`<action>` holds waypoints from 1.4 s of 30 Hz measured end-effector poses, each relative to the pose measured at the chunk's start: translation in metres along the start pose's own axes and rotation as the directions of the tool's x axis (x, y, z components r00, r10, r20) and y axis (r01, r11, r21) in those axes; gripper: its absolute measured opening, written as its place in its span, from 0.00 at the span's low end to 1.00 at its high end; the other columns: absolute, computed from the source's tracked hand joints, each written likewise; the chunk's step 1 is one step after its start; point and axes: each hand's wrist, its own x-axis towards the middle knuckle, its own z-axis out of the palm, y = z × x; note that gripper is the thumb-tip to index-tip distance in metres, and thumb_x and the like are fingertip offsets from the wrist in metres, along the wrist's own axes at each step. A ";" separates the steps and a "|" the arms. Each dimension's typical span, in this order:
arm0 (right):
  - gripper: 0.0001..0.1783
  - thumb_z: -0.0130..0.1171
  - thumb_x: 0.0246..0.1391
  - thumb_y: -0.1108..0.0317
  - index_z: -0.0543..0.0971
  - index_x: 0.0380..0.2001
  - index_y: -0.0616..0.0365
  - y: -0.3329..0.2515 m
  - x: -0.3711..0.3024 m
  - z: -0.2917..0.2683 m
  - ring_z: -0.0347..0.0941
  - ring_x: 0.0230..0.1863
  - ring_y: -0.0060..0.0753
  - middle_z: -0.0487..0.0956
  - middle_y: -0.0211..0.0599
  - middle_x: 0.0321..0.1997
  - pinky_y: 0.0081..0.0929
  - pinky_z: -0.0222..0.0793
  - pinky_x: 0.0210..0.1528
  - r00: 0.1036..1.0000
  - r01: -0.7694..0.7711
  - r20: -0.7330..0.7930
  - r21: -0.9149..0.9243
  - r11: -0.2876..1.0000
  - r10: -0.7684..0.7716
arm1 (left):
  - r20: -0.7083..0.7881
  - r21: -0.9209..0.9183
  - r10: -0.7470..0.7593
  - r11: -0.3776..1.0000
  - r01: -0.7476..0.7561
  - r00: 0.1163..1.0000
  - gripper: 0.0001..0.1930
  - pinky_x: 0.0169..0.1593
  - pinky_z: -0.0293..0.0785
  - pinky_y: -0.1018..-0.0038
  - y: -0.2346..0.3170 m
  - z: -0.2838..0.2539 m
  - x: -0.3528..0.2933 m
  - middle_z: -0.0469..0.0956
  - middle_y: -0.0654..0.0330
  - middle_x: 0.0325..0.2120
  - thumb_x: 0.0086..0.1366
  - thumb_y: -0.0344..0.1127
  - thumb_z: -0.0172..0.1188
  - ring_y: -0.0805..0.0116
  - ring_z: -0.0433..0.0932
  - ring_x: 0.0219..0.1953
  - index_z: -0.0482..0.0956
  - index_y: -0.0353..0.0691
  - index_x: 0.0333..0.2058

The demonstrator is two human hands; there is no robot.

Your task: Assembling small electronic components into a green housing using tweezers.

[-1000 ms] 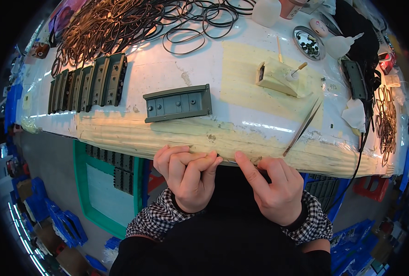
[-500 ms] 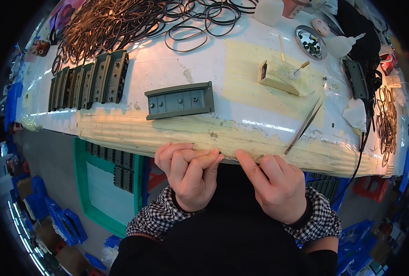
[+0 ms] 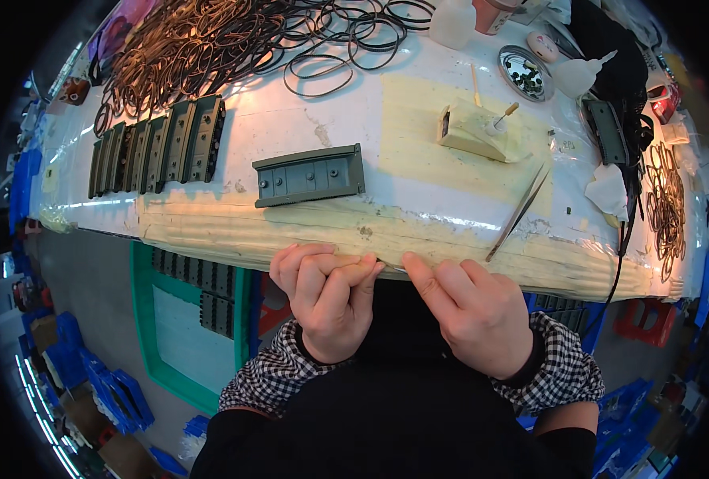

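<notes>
Both hands meet at the padded near edge of the worktable. My left hand [image 3: 326, 299] is closed, thumb and forefinger pinched over a tiny item too hidden to name. Just right of it, my right hand [image 3: 478, 311] points its forefinger at the edge, the other fingers curled and the thumb out of sight. A thin pale sliver shows between the two fingertips; its kind cannot be made out. Beyond the hands lies a dark green ribbed tray-like part [image 3: 310, 177] with small studs. Metal tweezers [image 3: 518, 214] rest to the right, apart from my right hand.
Several similar green parts [image 3: 156, 148] stand in a row at left, below a heap of dark cord loops [image 3: 203, 48]. A cream block [image 3: 478, 134] holding sticks, a round metal dish [image 3: 523, 73] and a squeeze bottle [image 3: 582, 76] are farther right. A teal crate [image 3: 143, 335] sits below the table.
The whole view has shifted slightly. My right hand has turned a little toward the left one, and the thin pale sliver between the fingertips shows more. The green parts and tweezers stay put.
</notes>
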 end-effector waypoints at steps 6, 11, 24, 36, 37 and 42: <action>0.26 0.59 0.43 0.73 0.78 0.51 0.58 0.009 -0.003 0.004 0.69 0.25 0.25 0.66 0.29 0.30 0.23 0.68 0.22 0.993 -0.093 -0.059 0.170 0.981 0.104 | 0.008 -0.030 0.015 0.999 -0.014 1.000 0.09 0.48 0.66 0.66 -0.005 -0.001 -0.001 0.75 0.67 0.27 0.46 0.29 0.74 0.61 0.69 0.42 0.82 0.43 0.27; 0.26 0.62 0.44 0.79 0.79 0.50 0.52 0.022 -0.009 -0.013 0.71 0.24 0.30 0.67 0.32 0.27 0.28 0.68 0.22 0.975 -0.201 -0.006 0.405 0.892 0.222 | -0.006 -0.020 0.072 0.997 -0.072 0.997 0.10 0.48 0.66 0.67 -0.008 -0.002 -0.003 0.76 0.67 0.28 0.46 0.31 0.75 0.62 0.70 0.41 0.82 0.44 0.27; 0.07 0.55 0.60 0.74 0.76 0.40 0.67 0.117 -0.076 -0.043 0.68 0.24 0.22 0.74 0.37 0.27 0.21 0.63 0.28 0.588 -0.669 -0.272 0.366 0.647 0.762 | 0.325 -0.804 -0.283 0.419 0.421 0.903 0.04 0.42 0.78 0.75 0.006 -0.007 0.026 0.80 0.55 0.34 0.62 0.22 0.62 0.67 0.81 0.35 0.75 0.34 0.33; 0.13 0.69 0.38 0.80 0.81 0.32 0.60 0.040 -0.016 -0.049 0.73 0.28 0.38 0.75 0.36 0.27 0.30 0.67 0.28 0.823 -0.105 -0.526 0.227 0.968 0.213 | 0.770 -0.634 -0.168 -0.317 0.706 0.616 0.12 0.43 0.76 0.79 0.014 -0.005 0.046 0.77 0.63 0.33 0.73 0.39 0.51 0.74 0.76 0.38 0.76 0.36 0.44; 0.15 0.70 0.37 0.80 0.81 0.33 0.59 0.034 -0.007 -0.046 0.73 0.28 0.36 0.75 0.34 0.28 0.29 0.67 0.27 0.831 -0.014 -0.538 0.239 0.971 0.144 | 0.770 -0.628 -0.144 -0.342 0.699 0.621 0.12 0.43 0.76 0.79 0.015 -0.005 0.045 0.78 0.63 0.34 0.73 0.40 0.51 0.75 0.76 0.38 0.75 0.36 0.44; 0.19 0.69 0.36 0.80 0.82 0.37 0.58 0.024 0.028 -0.034 0.73 0.29 0.33 0.77 0.31 0.30 0.28 0.68 0.28 0.842 0.164 -0.539 0.269 0.949 0.007 | 0.770 -0.623 -0.162 -0.401 0.672 0.617 0.08 0.45 0.74 0.77 0.025 -0.003 0.046 0.78 0.63 0.35 0.72 0.37 0.53 0.75 0.76 0.40 0.76 0.39 0.38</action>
